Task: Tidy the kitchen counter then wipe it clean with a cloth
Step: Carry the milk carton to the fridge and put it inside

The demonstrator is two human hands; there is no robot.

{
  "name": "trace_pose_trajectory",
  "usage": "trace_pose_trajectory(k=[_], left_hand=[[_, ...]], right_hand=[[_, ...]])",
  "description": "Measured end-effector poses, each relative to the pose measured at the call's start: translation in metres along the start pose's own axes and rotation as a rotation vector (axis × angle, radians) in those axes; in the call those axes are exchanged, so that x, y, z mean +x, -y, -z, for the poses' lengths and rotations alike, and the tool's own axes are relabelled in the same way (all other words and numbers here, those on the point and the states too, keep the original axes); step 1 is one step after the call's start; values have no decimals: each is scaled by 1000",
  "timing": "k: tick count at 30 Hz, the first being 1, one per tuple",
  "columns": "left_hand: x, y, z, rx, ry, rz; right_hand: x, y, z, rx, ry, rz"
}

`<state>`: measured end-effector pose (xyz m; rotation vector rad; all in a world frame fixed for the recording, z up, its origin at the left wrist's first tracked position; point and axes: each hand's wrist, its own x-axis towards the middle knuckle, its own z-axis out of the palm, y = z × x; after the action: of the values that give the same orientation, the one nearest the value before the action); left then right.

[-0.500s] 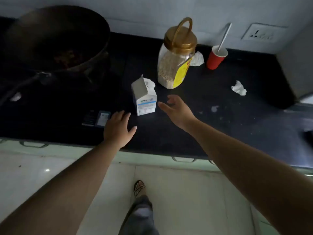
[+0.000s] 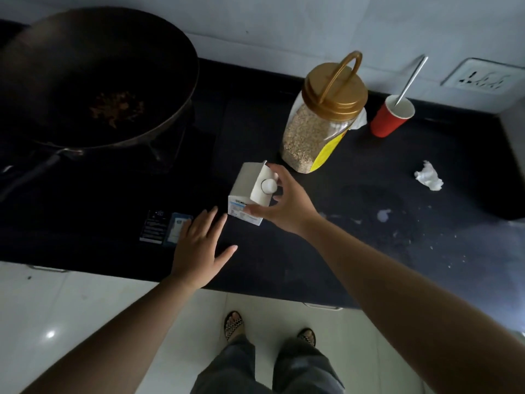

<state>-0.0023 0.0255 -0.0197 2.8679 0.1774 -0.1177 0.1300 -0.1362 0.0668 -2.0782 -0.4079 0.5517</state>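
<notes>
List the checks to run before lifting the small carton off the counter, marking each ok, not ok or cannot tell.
1. Grip: ok, the right hand curls fingers and thumb round the carton.
2. Seal: ok, the white cap is in place.
3. Fill of the carton: cannot tell.
4. Free side: ok, the left hand is open, beside the carton, apart.
5. Clearance: ok, the jar stands behind, apart.
6. Wiping: not ok, the crumpled tissue and red cup sit on the counter.
</notes>
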Motion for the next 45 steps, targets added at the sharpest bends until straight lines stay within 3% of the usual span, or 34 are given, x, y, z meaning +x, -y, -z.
trace_pose_trajectory(k=[8, 17, 21, 26, 33, 38, 42, 45], left_hand=[[-2, -5, 4, 18, 45, 19], [-6, -8, 5, 35, 88, 60], [-7, -5, 6, 15, 94, 48], [-7, -4, 6, 6, 96, 28], [-8, -5, 6, 14, 90, 19], [-12, -7, 13, 10, 196, 44], [-40, -21, 23, -60, 229, 167], [-83, -51, 20, -235, 143, 324]], right_hand=[[-61, -16, 5, 8, -203, -62], [-104, -33, -16, -12, -299, -61], [-98, -31, -4, 3, -261, -79], [-73, -31, 7, 70, -69, -61], [-96, -31, 0, 3, -279, -28], [-123, -29, 6, 56, -246, -76], [-145, -34, 18, 71, -174, -87], [-162, -42, 28, 83, -91, -72]])
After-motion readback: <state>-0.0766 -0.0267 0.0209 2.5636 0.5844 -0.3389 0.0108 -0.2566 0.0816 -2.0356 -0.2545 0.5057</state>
